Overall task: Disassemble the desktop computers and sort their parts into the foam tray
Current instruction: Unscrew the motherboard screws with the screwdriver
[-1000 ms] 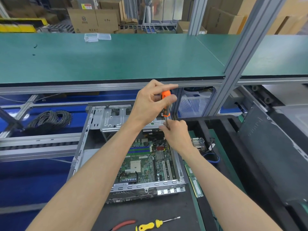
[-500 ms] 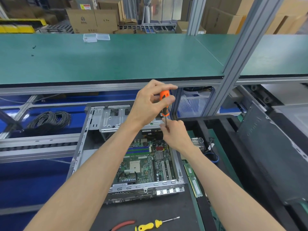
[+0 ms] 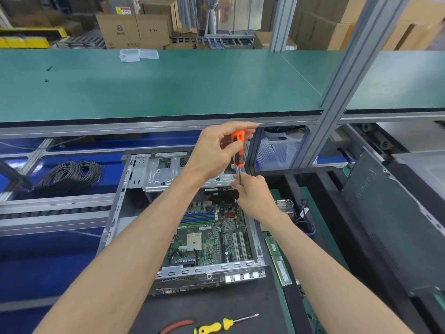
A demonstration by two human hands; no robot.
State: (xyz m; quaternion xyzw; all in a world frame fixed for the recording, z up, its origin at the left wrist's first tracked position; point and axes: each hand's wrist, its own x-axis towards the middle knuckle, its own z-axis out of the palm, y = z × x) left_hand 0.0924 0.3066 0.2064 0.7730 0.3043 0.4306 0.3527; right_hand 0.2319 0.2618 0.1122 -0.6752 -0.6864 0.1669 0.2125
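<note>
**Still on the screws: drive cage corner, motherboard untouched**

Evidently the unscrewing step: the left hand (image 3: pixel 216 153) curls round the orange-and-black ribbed handle of a screwdriver (image 3: pixel 238 150), while the right hand (image 3: pixel 252 196) pinches its thin steel shaft low down, steadying the tip (hidden behind the fingers). The open computer case (image 3: pixel 134 179), bare stamped metal, lies beside the black foam tray (image 3: pixel 320 189). Next probably calls for straight downward pressure while turning

A long green shelf (image 3: pixel 168 88) runs across the middle, held up by a grey metal post (image 3: pixel 346 75). Behind it stand many brown cardboard boxes (image 3: pixel 134 30). A small clear plastic box (image 3: pixel 138 54) sits on the shelf. Below, the floor (image 3: pixel 36 266) looks blue.
</note>
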